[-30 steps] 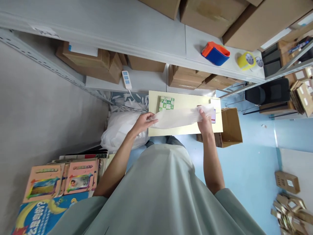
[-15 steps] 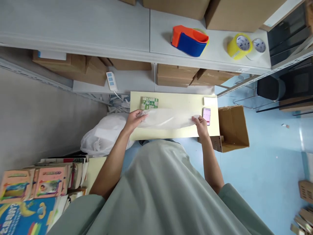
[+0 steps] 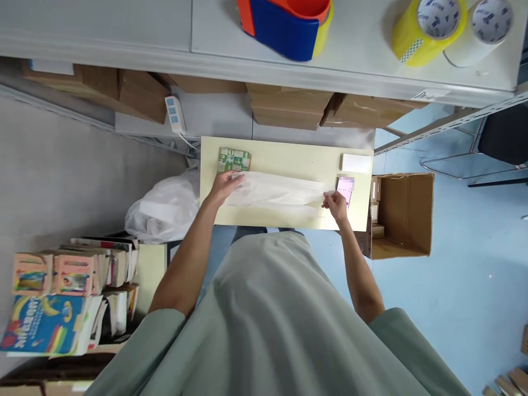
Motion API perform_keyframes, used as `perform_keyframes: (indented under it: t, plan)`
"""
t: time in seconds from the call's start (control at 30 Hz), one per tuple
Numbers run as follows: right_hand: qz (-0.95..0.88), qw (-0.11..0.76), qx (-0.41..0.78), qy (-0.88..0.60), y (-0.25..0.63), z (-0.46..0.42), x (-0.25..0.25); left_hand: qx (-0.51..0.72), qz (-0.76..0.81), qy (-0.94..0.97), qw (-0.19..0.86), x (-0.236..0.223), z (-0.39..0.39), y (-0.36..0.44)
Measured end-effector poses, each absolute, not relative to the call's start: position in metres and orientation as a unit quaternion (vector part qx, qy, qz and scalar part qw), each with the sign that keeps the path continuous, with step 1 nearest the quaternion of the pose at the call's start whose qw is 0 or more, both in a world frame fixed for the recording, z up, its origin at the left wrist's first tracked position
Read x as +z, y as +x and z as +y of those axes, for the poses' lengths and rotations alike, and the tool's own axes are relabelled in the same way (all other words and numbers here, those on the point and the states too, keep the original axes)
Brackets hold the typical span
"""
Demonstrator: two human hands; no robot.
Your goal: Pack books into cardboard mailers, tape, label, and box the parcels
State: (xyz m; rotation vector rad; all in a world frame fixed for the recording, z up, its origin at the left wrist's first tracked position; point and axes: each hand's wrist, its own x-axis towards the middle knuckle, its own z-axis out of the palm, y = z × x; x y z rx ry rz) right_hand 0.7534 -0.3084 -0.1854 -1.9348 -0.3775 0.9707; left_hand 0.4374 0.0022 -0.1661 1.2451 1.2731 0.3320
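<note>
A thin, translucent white plastic sheet (image 3: 280,190) stretches across the pale yellow table (image 3: 268,220), low over its surface. The fingers of my left hand (image 3: 224,186) close on its left end, just below a green-and-white patterned booklet (image 3: 233,160). My right hand (image 3: 335,205) pinches the right end between thumb and fingertips, beside a phone (image 3: 345,188) with a lit pink screen. Above the phone lies a small white block or pad (image 3: 356,163). I cannot tell whether the sheet is a single layer or a flat bag.
An open cardboard box (image 3: 402,214) stands right of the table. A stuffed white plastic bag (image 3: 163,212) sits at its left. The shelf above holds a tape dispenser (image 3: 284,27) and tape rolls (image 3: 429,30). Books (image 3: 45,324) are stacked at lower left; a power strip (image 3: 175,115) lies behind.
Both hands have come down nearer the table with the plastic sheet, which now lies flatter. The view has shifted, so the shelf and tape look closer.
</note>
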Motion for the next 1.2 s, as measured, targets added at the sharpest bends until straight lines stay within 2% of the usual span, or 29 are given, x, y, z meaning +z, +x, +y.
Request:
perform_keyframes:
  t: [0.13,0.23,0.37,0.43,0.7,1.0,1.2]
  plan:
    - [-0.171,0.416,0.377,-0.810,0.759,-0.299,-0.204,0.154,0.585,0.547,0.579,-0.179,0.003,0.449]
    - [-0.192,0.348,0.361,-0.844,0.763,-0.288,-0.213,0.154,0.614,0.556,0.538,-0.192,0.003,0.455]
    - [-0.256,0.212,0.230,-0.915,0.761,-0.268,-0.215,0.139,0.650,0.597,0.450,-0.211,0.001,0.461]
    - [-0.326,0.179,0.180,-0.910,0.751,-0.253,-0.215,0.128,0.660,0.607,0.423,-0.218,-0.001,0.464]
    - [-0.573,0.127,0.314,-0.746,0.652,-0.182,-0.244,0.117,0.662,0.620,0.405,-0.232,-0.011,0.475]
    - [-0.599,0.123,0.260,-0.748,0.639,-0.194,-0.273,0.042,0.668,0.652,0.357,-0.229,-0.041,0.443]
    - [-0.609,0.124,0.249,-0.743,0.637,-0.197,-0.277,0.095,0.653,0.670,0.338,-0.224,-0.049,0.431]
